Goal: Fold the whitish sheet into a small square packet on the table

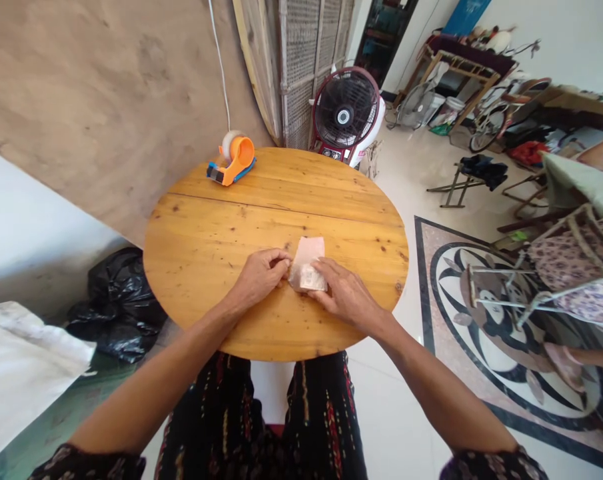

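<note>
A small pinkish packet (310, 248) of thin wrapping lies on the round wooden table (206, 233), with a pale, block-like part (311, 279) at its near end. My right hand (344, 290) grips that part from the right, thumb on the near side and fingers over the top. At the packet's left edge, my left hand (265, 272) is closed in a pinch. What sits between its fingertips is too small to make out. An orange tape dispenser (238, 157) with a roll of tape stands at the table's far left.
A standing fan (344, 117) is just behind the table. Black plastic bags (124, 300) and a white sack (26, 360) lie at the left. On the right, a seated person in patterned clothing (566, 260) is partly in view, near a folding stool (461, 183).
</note>
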The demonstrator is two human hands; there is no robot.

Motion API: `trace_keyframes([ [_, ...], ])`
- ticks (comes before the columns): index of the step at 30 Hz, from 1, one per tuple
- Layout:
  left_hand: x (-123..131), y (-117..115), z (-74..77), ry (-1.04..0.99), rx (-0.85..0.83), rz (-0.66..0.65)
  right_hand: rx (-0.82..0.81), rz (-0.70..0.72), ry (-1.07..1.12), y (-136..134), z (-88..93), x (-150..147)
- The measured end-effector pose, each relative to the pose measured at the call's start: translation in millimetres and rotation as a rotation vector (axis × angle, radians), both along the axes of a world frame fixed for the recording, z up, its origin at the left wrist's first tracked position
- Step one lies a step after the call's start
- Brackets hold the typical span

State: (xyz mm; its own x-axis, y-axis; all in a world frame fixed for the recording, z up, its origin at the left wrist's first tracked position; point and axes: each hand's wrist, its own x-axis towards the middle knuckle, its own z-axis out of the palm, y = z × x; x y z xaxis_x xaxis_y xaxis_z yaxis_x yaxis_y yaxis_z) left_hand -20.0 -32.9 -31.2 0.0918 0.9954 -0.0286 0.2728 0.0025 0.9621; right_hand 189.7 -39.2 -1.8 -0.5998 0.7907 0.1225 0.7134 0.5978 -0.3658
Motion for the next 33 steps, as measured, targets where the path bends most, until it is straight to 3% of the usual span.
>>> trace_keyframes([
  [4,-0.7,1.4,4.3,0.034,0.022,-0.015,-0.042,0.007,-0.009,0.9,3.5,-0.2],
  [9,6.5,12.2,12.0,0.177,0.175,0.025,-0.047,-0.011,-0.022,0.1,8.9,-0.3],
  [14,18.2,29.4,13.3,0.261,0.225,-0.047,-0.038,0.019,-0.048,1.3,9.1,0.9],
  [28,27.3,58.7,14.0,0.557,0.126,-0.076,-0.077,0.036,-0.027,11.5,11.6,1.5],
  [33,28.8,62.9,10.8,0.724,0.182,-0.095,-0.119,0.022,0.030,16.9,13.5,0.1],
])
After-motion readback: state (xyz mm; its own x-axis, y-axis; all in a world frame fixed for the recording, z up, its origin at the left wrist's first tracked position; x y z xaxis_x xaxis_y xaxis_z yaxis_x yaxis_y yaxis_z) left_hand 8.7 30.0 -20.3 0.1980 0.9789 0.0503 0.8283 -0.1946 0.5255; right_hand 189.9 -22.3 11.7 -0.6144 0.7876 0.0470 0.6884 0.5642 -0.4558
